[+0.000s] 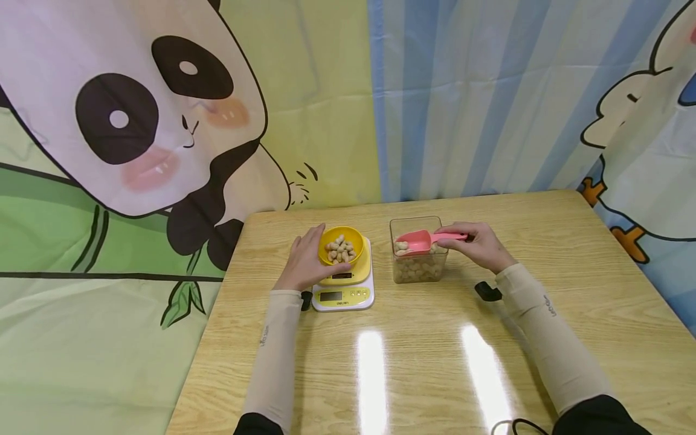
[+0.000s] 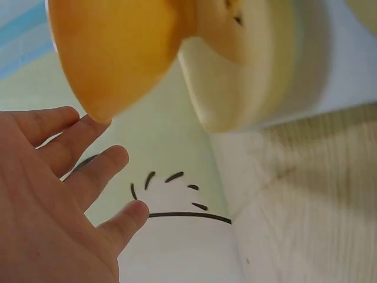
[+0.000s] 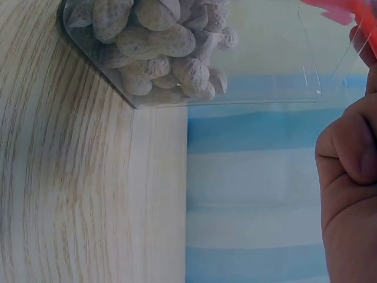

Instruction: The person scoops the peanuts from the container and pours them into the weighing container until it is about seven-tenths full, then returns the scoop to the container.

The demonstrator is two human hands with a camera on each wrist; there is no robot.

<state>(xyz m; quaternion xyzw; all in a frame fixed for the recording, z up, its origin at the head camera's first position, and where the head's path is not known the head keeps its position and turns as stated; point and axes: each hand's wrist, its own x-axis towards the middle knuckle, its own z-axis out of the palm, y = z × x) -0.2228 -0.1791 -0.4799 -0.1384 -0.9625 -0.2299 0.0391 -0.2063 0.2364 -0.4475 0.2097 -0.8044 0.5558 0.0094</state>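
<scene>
On the left, a yellow bowl (image 1: 356, 236) of peanuts (image 1: 340, 249) stands on a yellow-and-white kitchen scale (image 1: 353, 297). My left hand (image 1: 306, 261) is spread beside the bowl, thumb along its near side and fingers at its far left. In the left wrist view these fingers (image 2: 97, 171) look extended, some of them at the edge of the bowl (image 2: 118, 53). With my right hand (image 1: 478, 246) I grip the handle of a pink scoop (image 1: 418, 241) over a clear square container (image 1: 417, 275) part-filled with peanuts (image 3: 156, 47). A few peanuts show by the scoop's front edge.
The wooden table (image 1: 413, 362) ends at a printed curtain (image 1: 326, 121) behind the scale and container. A black cable (image 1: 524, 423) lies at the near edge by the right arm. A gap of bare tabletop separates the scale from the container.
</scene>
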